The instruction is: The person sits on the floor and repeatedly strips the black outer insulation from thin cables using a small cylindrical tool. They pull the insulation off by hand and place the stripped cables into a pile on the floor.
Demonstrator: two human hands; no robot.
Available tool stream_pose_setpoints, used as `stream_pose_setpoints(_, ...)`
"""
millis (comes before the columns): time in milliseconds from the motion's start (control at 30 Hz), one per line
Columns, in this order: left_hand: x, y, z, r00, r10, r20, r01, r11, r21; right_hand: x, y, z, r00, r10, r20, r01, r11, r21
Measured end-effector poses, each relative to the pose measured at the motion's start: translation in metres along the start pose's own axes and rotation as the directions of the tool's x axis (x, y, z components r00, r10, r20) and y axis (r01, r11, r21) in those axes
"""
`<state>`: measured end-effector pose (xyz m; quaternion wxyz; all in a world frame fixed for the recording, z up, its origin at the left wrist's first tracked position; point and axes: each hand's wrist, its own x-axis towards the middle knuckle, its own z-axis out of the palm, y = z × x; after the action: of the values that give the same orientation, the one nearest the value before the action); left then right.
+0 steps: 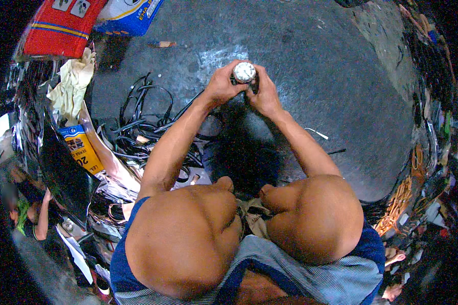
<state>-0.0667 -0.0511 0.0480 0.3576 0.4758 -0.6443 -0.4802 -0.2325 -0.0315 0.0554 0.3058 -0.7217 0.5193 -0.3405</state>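
You have a small round metal object with a pale, shiny circular face (245, 72) held up between both hands, out in front of your knees and above the dark grey concrete floor (331, 76). Take that object as your landmark. Its flat face looks up toward your head, so its short axis seems to run roughly up and down; whatever body it has below the face is hidden by your fingers, and you cannot tell its length.

Your left hand (222, 85) lies on the object's left side, fingers curled round the rim and thumb pressed near the top edge. Your right hand (263, 92) lies on its right side and slightly nearer you, fingers wrapped lower round the hidden part. Both are closed on it, neither loose nor spread. The two are about equally near, the left sitting a touch higher on the rim.

Both forearms run straight out from your bent knees and meet at the object, wrists angled inward toward each other.

Left of the object and nearer you, a tangle of black cables (147, 127) lies on the floor. Beyond that, further left, sit a crumpled cream-yellow cloth (74, 84) and a red padded bag (61, 25).
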Motion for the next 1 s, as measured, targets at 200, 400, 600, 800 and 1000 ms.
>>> stream_pose_setpoints(200,0.002,0.008,-0.001,1.000,0.002,-0.015,0.001,0.981,0.192,0.011,0.049,0.014,0.745,0.660,0.101,-0.663,0.713,0.227)
stream_pose_setpoints(400,0.008,0.002,0.000,0.994,0.108,-0.008,-0.104,0.973,0.208,0.012,0.053,0.019,0.765,0.643,-0.036,-0.599,0.731,0.327)
stream_pose_setpoints(600,-0.006,-0.001,-0.013,0.997,0.036,0.069,-0.052,0.968,0.245,0.014,-0.016,-0.077,0.713,0.700,0.043,-0.558,0.529,0.639)
stream_pose_setpoints(800,-0.002,-0.001,-0.008,0.996,0.066,0.067,-0.079,0.972,0.223,-0.002,-0.101,-0.272,0.835,0.524,-0.168,-0.131,0.486,0.864)
stream_pose_setpoints(1000,-0.003,0.011,-0.009,0.986,0.162,0.032,-0.165,0.963,0.213,0.058,-0.097,-0.344,0.890,0.086,-0.448,0.048,0.959,0.279)
